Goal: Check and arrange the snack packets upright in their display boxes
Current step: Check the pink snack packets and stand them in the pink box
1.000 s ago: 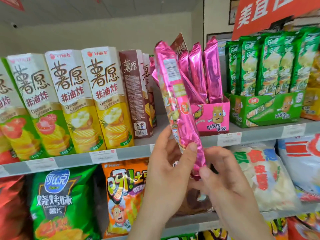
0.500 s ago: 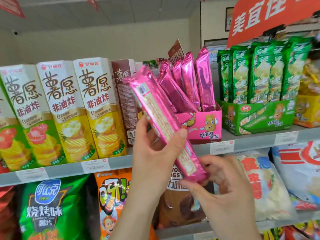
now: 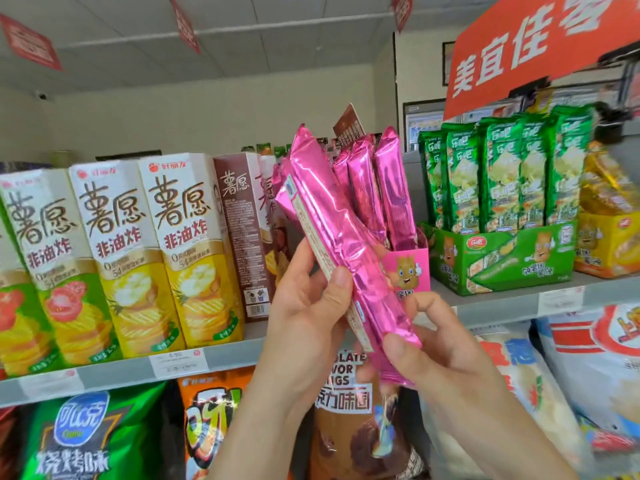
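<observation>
Fingers (image 3: 341, 284) of left hand (image 3: 301, 313) and right hand (image 3: 446, 358) pinch 1 long, glossy, crinkled pink foil packet (image 3: 332, 230), tilted.

Bare left hand (image 3: 304, 306) and right hand (image 3: 446, 362), forearms (image 3: 263, 427) uncovered.

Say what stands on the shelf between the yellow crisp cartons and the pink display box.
Brown crisp cartons, partly hidden by the held pink packet, in the head view.
</observation>
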Action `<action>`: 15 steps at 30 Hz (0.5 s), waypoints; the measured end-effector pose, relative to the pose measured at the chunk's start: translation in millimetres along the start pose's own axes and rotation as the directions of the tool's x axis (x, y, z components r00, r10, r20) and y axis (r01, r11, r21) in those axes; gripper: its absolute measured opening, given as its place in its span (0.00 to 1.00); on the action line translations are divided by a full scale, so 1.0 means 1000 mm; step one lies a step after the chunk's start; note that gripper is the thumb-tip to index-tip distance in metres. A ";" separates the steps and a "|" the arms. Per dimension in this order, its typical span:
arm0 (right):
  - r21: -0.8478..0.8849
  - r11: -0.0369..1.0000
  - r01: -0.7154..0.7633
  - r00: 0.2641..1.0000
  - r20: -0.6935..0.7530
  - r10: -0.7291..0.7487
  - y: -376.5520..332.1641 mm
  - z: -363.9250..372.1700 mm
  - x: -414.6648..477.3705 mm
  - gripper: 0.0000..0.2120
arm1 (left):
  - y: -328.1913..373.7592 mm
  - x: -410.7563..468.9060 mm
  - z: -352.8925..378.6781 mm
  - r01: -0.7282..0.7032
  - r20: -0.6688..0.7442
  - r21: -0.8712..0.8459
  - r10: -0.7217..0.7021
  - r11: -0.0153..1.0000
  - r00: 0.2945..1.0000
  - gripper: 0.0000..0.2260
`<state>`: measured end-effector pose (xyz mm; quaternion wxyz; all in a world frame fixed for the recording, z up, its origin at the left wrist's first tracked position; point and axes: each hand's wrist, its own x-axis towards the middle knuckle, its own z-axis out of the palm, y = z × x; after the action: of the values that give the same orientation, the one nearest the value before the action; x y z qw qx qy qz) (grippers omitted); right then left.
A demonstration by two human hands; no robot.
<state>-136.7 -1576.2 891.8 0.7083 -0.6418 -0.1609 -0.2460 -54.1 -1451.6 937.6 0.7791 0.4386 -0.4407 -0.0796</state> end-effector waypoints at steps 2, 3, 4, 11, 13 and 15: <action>0.003 0.998 0.057 0.997 -0.050 -0.056 -0.002 -0.001 0.005 0.21 | 0.007 0.007 0.002 -0.010 0.025 0.003 0.010 1.000 1.000 0.18; -0.030 0.995 0.099 0.990 -0.102 -0.102 -0.003 -0.002 0.007 0.20 | 0.013 0.013 0.003 -0.039 0.015 0.060 0.038 0.997 0.999 0.18; -0.089 0.986 0.138 0.977 -0.152 -0.151 -0.003 -0.002 0.010 0.19 | 0.020 0.020 0.004 -0.080 -0.004 0.144 0.081 0.986 0.997 0.17; -0.551 0.809 0.204 0.926 -0.159 -0.341 -0.028 -0.011 0.034 0.19 | 0.086 0.075 0.009 -0.418 0.151 0.473 0.396 0.775 0.905 0.36; -0.654 0.736 0.178 0.936 -0.117 -0.331 -0.035 -0.024 0.046 0.19 | 0.095 0.091 0.012 -0.466 0.201 0.554 0.432 0.690 0.879 0.33; -0.730 0.668 0.143 0.941 -0.109 -0.320 -0.040 -0.040 0.057 0.16 | 0.099 0.105 0.015 -0.455 0.152 0.615 0.469 0.644 0.870 0.29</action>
<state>-114.8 -1625.6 950.9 0.3806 -0.8067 -0.0517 -0.4492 -29.2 -1454.7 1080.3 0.5838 0.5481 -0.5299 0.2792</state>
